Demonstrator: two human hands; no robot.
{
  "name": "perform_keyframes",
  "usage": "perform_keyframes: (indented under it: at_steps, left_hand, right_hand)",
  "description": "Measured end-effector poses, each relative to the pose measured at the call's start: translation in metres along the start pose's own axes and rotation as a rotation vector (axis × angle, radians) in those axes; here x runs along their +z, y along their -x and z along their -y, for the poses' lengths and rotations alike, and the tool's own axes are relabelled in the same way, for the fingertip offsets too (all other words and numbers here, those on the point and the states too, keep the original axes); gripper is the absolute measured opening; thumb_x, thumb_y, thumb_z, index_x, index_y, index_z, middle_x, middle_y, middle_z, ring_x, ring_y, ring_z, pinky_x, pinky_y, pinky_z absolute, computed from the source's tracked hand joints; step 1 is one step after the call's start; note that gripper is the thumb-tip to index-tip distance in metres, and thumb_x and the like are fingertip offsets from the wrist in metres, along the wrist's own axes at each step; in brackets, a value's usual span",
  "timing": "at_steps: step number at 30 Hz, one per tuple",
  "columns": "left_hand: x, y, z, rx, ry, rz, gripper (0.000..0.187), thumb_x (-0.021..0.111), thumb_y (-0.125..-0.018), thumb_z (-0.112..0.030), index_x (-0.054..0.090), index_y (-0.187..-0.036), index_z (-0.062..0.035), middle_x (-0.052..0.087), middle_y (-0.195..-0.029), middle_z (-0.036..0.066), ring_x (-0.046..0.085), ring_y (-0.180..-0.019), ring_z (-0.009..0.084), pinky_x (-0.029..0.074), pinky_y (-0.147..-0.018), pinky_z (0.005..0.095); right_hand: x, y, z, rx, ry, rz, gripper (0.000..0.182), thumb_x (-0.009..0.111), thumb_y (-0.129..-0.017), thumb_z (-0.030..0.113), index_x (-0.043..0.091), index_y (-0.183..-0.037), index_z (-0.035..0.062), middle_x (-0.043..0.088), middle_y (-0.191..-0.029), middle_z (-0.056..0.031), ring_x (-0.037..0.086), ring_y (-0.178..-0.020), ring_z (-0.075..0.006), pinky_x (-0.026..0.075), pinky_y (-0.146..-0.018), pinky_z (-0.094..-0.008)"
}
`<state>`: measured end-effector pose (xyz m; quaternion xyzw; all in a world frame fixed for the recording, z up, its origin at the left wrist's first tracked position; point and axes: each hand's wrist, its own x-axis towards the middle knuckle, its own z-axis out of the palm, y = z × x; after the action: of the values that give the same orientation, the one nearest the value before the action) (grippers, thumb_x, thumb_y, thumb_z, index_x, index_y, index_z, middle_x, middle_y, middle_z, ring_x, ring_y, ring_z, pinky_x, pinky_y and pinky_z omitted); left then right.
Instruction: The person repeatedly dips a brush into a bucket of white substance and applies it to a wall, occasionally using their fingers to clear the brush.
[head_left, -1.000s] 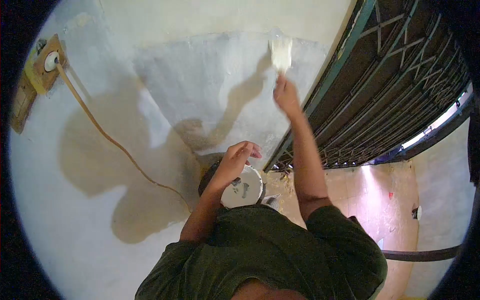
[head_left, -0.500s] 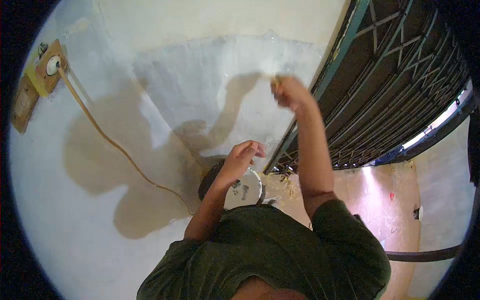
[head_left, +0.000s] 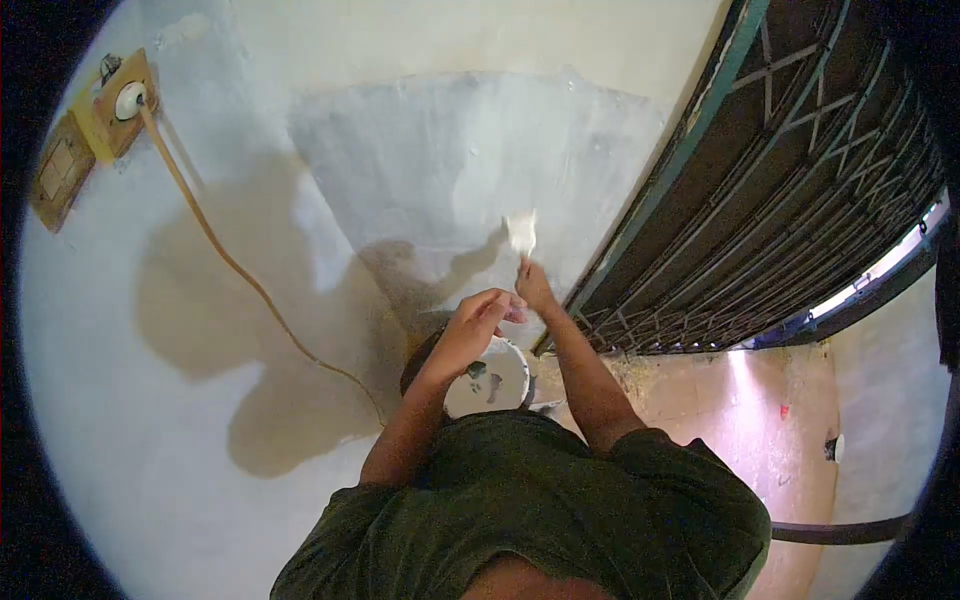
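My right hand (head_left: pixel 537 285) is closed round the handle of a paintbrush (head_left: pixel 521 232), whose pale, broad head points up against the wall (head_left: pixel 410 160). The wall has a greyish-white, patchy coat where the brush is. My left hand (head_left: pixel 480 322) hovers just left of the right one, its fingers loosely bent and nothing visible in them. Below both hands stands a bucket (head_left: pixel 526 372) with a whitish rim and dark patches on the pale surface inside. My left forearm and shirt hide part of it.
A dark folding metal gate (head_left: pixel 770 190) runs along the right. At the left, a tan cable (head_left: pixel 225 255) hangs from a socket board (head_left: pixel 125 100). The brownish floor (head_left: pixel 690 385) has splatters near the gate's foot.
My right hand has come down and to the left with the paintbrush, closer to my left hand. The left hand has barely moved. The view has shifted slightly.
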<state>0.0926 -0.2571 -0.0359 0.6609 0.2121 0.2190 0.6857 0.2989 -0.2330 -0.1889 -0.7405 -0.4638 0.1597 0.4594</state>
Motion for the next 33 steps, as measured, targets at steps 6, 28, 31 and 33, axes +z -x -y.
perform_keyframes:
  at_steps: [6,28,31,33]
  left_hand:
    - [-0.017,0.007,-0.006,0.002,-0.010,-0.054,0.038,0.039,-0.094,-0.037,0.058,-0.099,-0.0048,0.061,-0.091,0.006,0.057,-0.086,0.0135,0.043,-0.070,0.0273]
    - [-0.059,0.034,0.015,-0.001,0.059,-0.067,0.037,0.041,-0.094,-0.037,0.058,-0.100,-0.0047,0.063,-0.087,0.005,0.059,-0.082,0.0121,0.043,-0.069,0.0259]
    - [-0.064,0.040,0.011,-0.046,0.057,-0.110,0.037,0.041,-0.094,-0.036,0.058,-0.099,-0.0042,0.063,-0.087,0.005,0.059,-0.082,0.0127,0.043,-0.069,0.0265]
    - [-0.067,0.040,0.008,-0.053,0.051,-0.112,0.037,0.041,-0.094,-0.036,0.058,-0.099,-0.0040,0.063,-0.088,0.005,0.059,-0.082,0.0130,0.043,-0.069,0.0267]
  right_hand:
    - [0.032,-0.031,-0.091,-0.249,0.335,0.503,0.014,0.057,-0.068,0.016,0.055,-0.063,0.0027,0.057,-0.059,-0.0130,0.055,-0.048,-0.0249,0.044,-0.046,-0.0368]
    - [0.147,-0.025,-0.098,-0.436,0.725,0.459,0.015,0.054,-0.074,0.012,0.063,-0.072,-0.0001,0.061,-0.068,-0.0205,0.061,-0.062,-0.0335,0.048,-0.058,-0.0432]
    - [0.098,-0.060,-0.046,-0.039,0.537,0.509,0.019,0.053,-0.074,0.015,0.060,-0.061,0.0033,0.057,-0.054,-0.0128,0.056,-0.047,-0.0257,0.043,-0.041,-0.0369]
    - [0.008,-0.063,0.126,0.315,-0.474,0.334,0.020,0.052,-0.071,0.013,0.045,-0.053,0.0101,0.041,-0.047,-0.0016,0.037,-0.038,-0.0132,0.027,-0.033,-0.0313]
